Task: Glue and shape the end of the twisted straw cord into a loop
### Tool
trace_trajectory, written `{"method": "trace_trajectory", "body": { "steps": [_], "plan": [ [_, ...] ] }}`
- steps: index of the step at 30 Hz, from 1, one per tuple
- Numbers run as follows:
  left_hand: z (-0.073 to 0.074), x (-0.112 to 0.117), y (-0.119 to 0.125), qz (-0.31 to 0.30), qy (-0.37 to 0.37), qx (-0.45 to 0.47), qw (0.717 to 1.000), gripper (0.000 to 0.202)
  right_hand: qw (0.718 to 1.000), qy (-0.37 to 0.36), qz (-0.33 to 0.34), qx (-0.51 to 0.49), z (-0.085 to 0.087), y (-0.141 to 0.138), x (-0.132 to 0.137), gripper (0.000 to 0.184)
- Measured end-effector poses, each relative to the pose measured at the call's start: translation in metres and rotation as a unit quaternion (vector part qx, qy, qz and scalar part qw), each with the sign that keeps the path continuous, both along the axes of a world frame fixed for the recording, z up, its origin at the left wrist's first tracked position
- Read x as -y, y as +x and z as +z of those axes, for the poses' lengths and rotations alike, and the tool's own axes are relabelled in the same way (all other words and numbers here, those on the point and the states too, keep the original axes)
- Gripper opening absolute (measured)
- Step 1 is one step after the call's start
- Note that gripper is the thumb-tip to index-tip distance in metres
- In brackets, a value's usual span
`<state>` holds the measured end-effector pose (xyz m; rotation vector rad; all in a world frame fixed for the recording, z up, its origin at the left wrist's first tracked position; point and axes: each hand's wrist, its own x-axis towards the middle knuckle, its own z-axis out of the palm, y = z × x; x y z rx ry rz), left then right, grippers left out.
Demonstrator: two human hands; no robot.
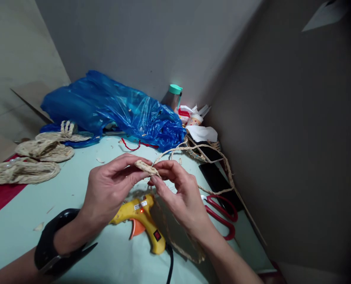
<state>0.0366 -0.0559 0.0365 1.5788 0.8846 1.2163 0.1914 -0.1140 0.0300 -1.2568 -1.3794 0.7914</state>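
Note:
Between my two hands is a small coiled piece of braided straw cord (146,167), held above the table. My left hand (111,187) pinches its left end with thumb and fingers. My right hand (178,189) grips the other end, thumb in front. From the piece a long straw cord (227,165) loops out to the right and back, and part of it hangs below my right hand. Under my hands lies a yellow glue gun (145,221) with an orange trigger and a small red light on.
Woven straw slippers (23,171) lie at the left. A blue plastic bag (113,106) fills the back, beside a bottle with a green lid (175,94) and a paper cup (195,119). Red-handled scissors (222,213) and a black phone (215,179) lie right, near the wall.

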Motion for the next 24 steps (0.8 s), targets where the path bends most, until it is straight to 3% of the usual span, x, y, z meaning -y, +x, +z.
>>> {"method": "trace_trajectory", "body": {
  "steps": [15,19,22,24],
  "plan": [
    [-0.001,0.012,0.003,0.045,0.075,-0.041,0.995,0.014,0.999,-0.024,0.018,-0.032,-0.006,0.001,0.001,0.013],
    [-0.002,0.009,0.002,0.027,0.042,-0.030,0.998,0.013,0.991,-0.059,0.041,-0.115,-0.007,0.000,-0.002,0.019],
    [-0.003,0.006,0.000,-0.013,-0.011,-0.012,1.000,0.007,0.966,-0.089,0.096,-0.225,-0.006,0.000,-0.004,0.020],
    [-0.004,0.003,-0.002,-0.054,-0.053,0.001,0.997,0.015,0.946,-0.108,0.133,-0.275,-0.004,0.001,-0.005,0.020]
  ]
}}
